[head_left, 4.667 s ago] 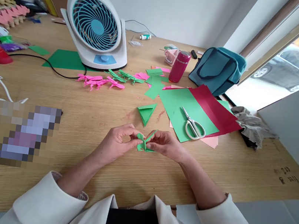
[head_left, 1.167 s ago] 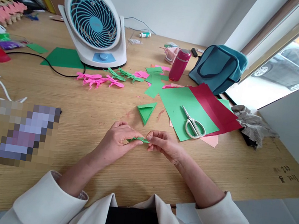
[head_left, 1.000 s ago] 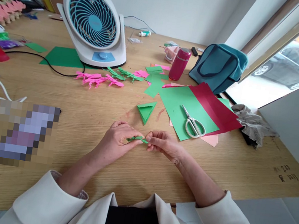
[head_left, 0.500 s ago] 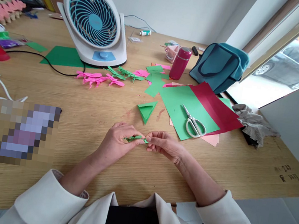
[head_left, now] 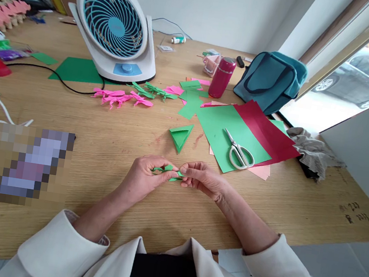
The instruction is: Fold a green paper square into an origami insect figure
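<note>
Between both hands is a small folded green paper piece, held over the near part of the wooden table. My left hand is closed around its left side, thumb in front and fingers behind. My right hand pinches its right end between thumb and fingertips. Parts of the folds are hidden by the fingers. Just beyond the hands lies a green folded paper triangle. White-handled scissors rest on a light green sheet to the right.
Pink folded paper figures and green ones lie ahead, before a white fan. A red bottle, a teal bag and red sheets stand or lie right. A blurred-out object is at left.
The fingers have shifted slightly on the green paper; a flap now sticks up by the left hand and another edge shows below the fingertips. The other things stay where they were.
</note>
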Demonstrator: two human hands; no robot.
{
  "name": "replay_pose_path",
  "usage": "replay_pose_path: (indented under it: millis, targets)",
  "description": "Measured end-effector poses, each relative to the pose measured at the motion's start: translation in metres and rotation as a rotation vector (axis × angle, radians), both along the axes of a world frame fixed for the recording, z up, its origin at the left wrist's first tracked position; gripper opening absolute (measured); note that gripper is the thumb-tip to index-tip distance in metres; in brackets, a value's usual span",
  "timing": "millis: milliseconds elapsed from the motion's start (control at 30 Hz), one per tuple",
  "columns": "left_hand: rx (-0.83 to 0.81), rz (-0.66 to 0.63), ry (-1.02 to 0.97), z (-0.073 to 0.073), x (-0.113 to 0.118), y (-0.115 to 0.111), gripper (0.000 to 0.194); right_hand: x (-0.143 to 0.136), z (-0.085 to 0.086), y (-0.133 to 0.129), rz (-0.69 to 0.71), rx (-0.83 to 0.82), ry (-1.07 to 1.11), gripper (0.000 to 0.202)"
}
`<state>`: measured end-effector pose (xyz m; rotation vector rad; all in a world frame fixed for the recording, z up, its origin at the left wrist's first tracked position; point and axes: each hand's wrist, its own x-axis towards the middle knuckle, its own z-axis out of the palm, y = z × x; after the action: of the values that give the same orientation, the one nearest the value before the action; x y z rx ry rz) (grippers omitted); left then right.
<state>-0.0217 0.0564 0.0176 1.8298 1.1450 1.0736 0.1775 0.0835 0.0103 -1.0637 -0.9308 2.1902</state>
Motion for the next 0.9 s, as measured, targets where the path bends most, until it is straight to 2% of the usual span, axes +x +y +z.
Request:
replay_pose_path:
  millis: [167, 333, 633, 900]
  targets:
    - [0.145, 0.025, 0.090, -0.001, 0.000, -0.001, 0.008, 0.001, -0.001, 0.001, -0.010, 0.002, -0.017, 0.043]
    - [0.195, 0.026, 0.106, -0.004, -0.001, -0.001, 0.005, 0.001, -0.001, 0.001, -0.005, 0.041, -0.047, 0.042]
    - [0.027, -0.013, -0.038, -0.001, 0.002, -0.002, 0.008, 0.004, -0.003, 0.001, 0.042, 0.308, -0.118, 0.044]
    - [-0.061, 0.004, -0.046, 0.001, 0.004, -0.003, 0.009, 0.008, -0.012, 0.003, 0.096, 0.479, -0.201, 0.045]
